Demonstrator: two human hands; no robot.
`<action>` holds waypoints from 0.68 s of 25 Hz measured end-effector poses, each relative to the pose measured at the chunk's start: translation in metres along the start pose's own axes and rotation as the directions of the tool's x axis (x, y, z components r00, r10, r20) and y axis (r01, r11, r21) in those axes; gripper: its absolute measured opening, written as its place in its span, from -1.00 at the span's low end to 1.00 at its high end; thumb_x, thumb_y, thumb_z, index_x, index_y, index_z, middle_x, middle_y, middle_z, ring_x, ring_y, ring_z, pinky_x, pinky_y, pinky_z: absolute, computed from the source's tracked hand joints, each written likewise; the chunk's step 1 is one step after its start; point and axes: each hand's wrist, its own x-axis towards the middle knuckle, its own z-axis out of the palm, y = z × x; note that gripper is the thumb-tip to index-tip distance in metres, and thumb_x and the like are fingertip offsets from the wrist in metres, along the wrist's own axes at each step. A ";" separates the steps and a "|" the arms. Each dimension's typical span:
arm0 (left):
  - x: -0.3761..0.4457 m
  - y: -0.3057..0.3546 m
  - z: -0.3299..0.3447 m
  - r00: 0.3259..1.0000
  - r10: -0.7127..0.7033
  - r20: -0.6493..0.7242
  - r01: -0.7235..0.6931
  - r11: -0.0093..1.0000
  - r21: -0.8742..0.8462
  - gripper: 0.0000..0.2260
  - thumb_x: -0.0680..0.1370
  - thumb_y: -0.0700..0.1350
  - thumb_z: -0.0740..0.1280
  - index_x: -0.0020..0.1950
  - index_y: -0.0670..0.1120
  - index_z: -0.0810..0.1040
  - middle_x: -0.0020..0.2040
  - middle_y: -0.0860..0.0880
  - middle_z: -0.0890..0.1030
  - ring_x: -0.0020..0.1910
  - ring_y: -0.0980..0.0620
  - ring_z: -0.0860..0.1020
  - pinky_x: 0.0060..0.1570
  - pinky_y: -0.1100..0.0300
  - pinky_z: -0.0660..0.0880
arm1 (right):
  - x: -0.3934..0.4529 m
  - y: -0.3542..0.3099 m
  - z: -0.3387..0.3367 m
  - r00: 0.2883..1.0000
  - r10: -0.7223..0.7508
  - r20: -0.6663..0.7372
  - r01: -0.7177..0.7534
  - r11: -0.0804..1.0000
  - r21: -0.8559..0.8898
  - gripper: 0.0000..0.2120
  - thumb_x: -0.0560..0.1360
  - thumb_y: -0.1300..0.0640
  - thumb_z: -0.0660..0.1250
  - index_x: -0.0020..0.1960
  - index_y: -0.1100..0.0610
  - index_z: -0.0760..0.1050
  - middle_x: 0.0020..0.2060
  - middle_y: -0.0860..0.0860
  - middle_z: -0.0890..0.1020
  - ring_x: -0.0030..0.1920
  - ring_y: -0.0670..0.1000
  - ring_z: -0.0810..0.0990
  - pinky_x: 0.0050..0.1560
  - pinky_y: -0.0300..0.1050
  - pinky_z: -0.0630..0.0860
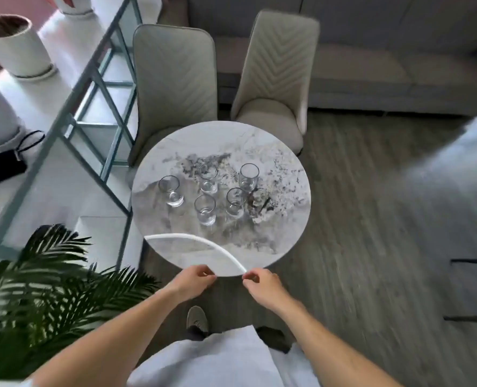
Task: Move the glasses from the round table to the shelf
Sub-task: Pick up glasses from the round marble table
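Note:
Several clear drinking glasses stand upright in a loose cluster on the round marble table (284, 219): one at the left (171, 192), two at the back (208, 181) (249, 175) and two nearer me (205, 209) (236, 201). The metal-framed shelf (64, 127) with glass panels stands to the table's left. My left hand (195, 280) is at the table's near edge with its fingers curled shut. My right hand (262, 283) pinches the end of a white curved cord (201, 241) that arcs over the near part of the tabletop. Neither hand touches a glass.
Two padded grey chairs (176, 79) (279, 71) are tucked in behind the table, with a grey sofa (399, 65) beyond. White plant pots (14, 46) and a black pouch (0, 169) sit on the white top at the left. A palm plant (50, 289) crowds my left arm.

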 end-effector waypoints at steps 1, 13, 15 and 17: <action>0.015 0.009 -0.005 1.000 0.007 -0.006 -0.008 1.000 -0.024 -0.83 0.55 0.00 0.34 0.00 -0.05 0.67 -0.06 0.00 0.71 -0.09 0.03 0.64 -0.02 0.18 0.54 | 0.013 -0.006 -0.007 0.999 -0.019 -0.046 0.020 1.000 0.018 -0.83 0.52 0.06 0.31 0.06 0.00 0.62 -0.09 -0.06 0.63 -0.09 -0.05 0.58 -0.08 -0.22 0.46; 0.098 0.101 0.020 0.882 -0.374 -0.286 0.165 0.815 -0.555 -0.93 0.50 -0.08 0.42 -0.07 -0.05 0.66 -0.23 0.03 0.69 -0.33 0.10 0.63 -0.22 0.17 0.60 | 0.132 -0.075 -0.109 0.857 -0.514 -0.021 0.447 0.764 -0.466 -0.58 0.47 0.05 0.31 0.30 -0.09 0.35 0.18 0.01 0.43 0.10 0.09 0.55 -0.05 0.01 0.59; 0.096 0.095 0.020 0.784 -0.489 -0.382 0.222 0.796 -0.563 -0.88 0.47 0.02 0.42 -0.18 0.00 0.63 -0.28 0.09 0.67 -0.27 0.12 0.62 -0.15 0.14 0.55 | 0.147 -0.079 -0.114 0.847 -0.523 0.101 0.500 0.715 -0.489 -0.63 0.47 0.07 0.33 0.27 -0.06 0.47 0.25 0.05 0.45 0.22 0.11 0.50 0.11 0.02 0.56; 0.091 0.089 0.016 0.734 -0.534 -0.420 0.248 0.787 -0.565 -0.83 0.44 0.11 0.40 -0.16 0.03 0.62 -0.22 0.10 0.68 -0.17 0.08 0.63 -0.07 0.09 0.56 | 0.156 -0.084 -0.115 0.830 -0.533 0.165 0.537 0.682 -0.496 -0.76 0.49 0.07 0.35 0.15 -0.01 0.58 0.28 0.07 0.49 0.24 0.13 0.50 0.17 0.01 0.53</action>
